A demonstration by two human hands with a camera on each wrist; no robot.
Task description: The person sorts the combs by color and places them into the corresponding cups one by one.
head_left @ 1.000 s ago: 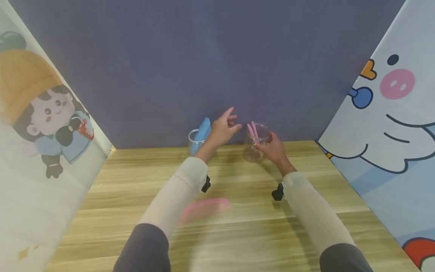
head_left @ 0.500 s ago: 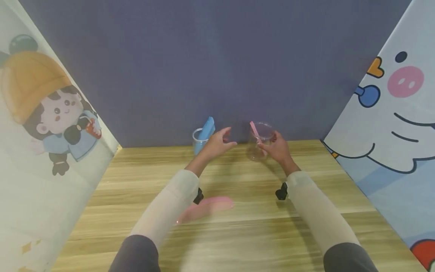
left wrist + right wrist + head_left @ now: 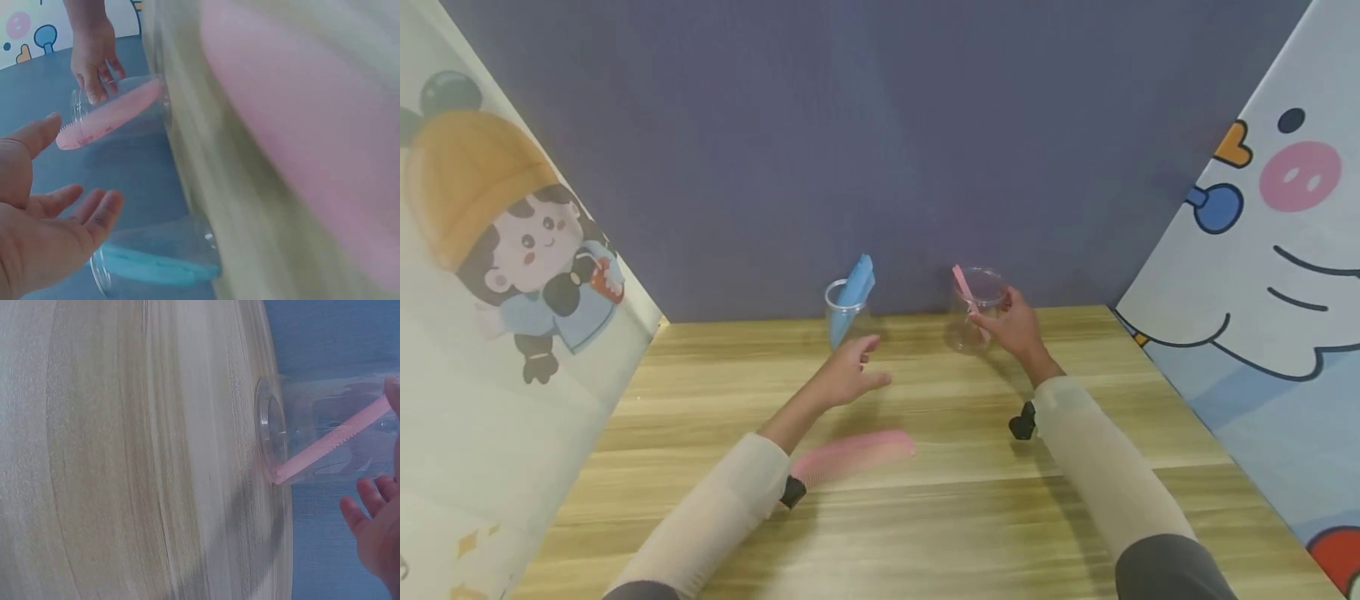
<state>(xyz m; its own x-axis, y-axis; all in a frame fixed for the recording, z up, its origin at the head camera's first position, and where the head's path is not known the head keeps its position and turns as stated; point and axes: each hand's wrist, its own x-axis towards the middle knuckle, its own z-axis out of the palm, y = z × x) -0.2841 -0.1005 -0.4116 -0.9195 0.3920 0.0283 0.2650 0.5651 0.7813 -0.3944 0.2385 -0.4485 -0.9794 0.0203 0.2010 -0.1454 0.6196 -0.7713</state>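
Observation:
My right hand (image 3: 1011, 323) holds a clear plastic cup (image 3: 958, 335) by its upper right side, thumb in front. A pink comb (image 3: 962, 283) leans inside that cup; the left wrist view shows its teeth and its rounded end near the rim. My left hand (image 3: 844, 373) hovers with fingers spread, holding nothing, in front of a second clear cup (image 3: 836, 294). Blue combs (image 3: 853, 287) stand tilted in this second cup, their number hard to tell. Another pink comb (image 3: 868, 450) lies flat on the table, partly behind the left wrist.
The wood-grain table (image 3: 970, 517) meets a dark grey-blue back wall (image 3: 880, 150), just behind both cups. Printed cartoon panels stand at the left (image 3: 475, 417) and right (image 3: 1262, 292). Each wrist carries a small black device.
My left hand has drawn back from beside the right cup, moving left and toward me, away from the cups. The right hand stays at its cup.

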